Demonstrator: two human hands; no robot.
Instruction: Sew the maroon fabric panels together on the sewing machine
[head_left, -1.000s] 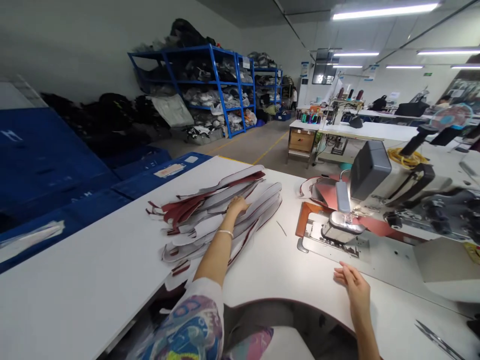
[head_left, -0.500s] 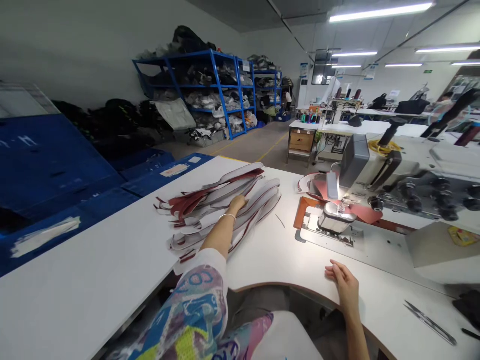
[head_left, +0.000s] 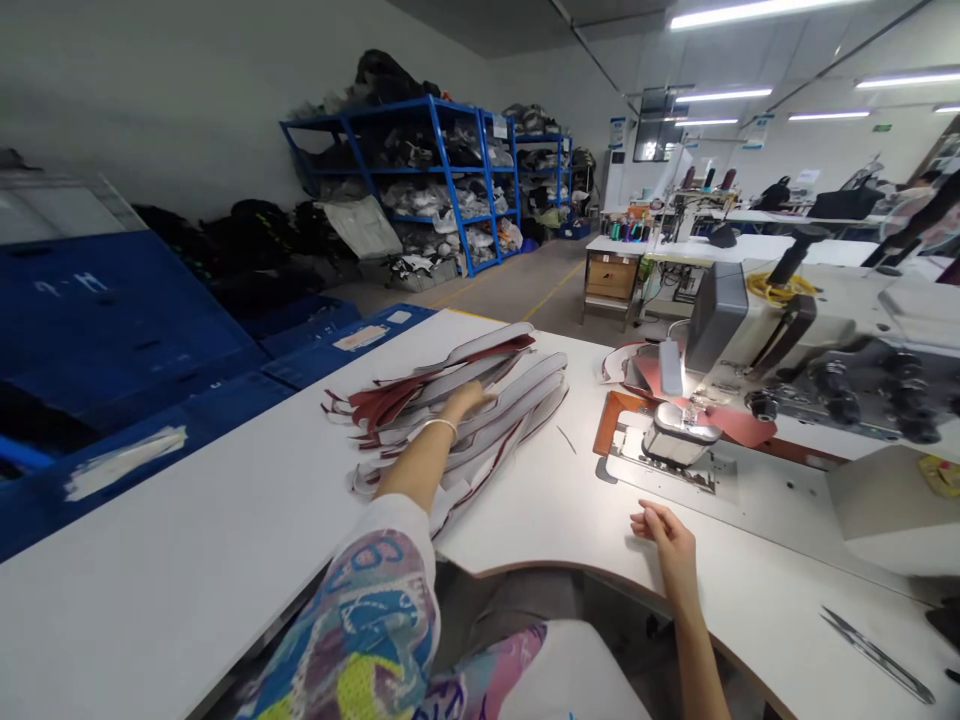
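Observation:
My left hand (head_left: pixel 465 400) reaches over a pile of long, curved grey-white strips with dark red edges and backs (head_left: pixel 517 405). Its fingers lie stretched out on the upper strips, fingertips partly lost among them. My right hand (head_left: pixel 670 540) rests near the table's front edge, fingers loosely bent and a little apart, with nothing in it. Beyond it stands the sewing machine (head_left: pixel 679 435), its lamp lit. Red and white pieces (head_left: pixel 739 425) lie under and behind the machine's clamp.
Metal tweezers (head_left: pixel 877 655) lie at the right front. A thin dark thread-like piece (head_left: pixel 566 440) is on the white table (head_left: pixel 225 560) between pile and machine. Blue boxes (head_left: pixel 112 330) line the left side. Blue shelves (head_left: pixel 442 180) with bagged goods stand behind.
My left hand has drawn back slightly toward me over the pile, and the nearest strips have shifted. My right hand has moved a little left. The view has turned slightly left.

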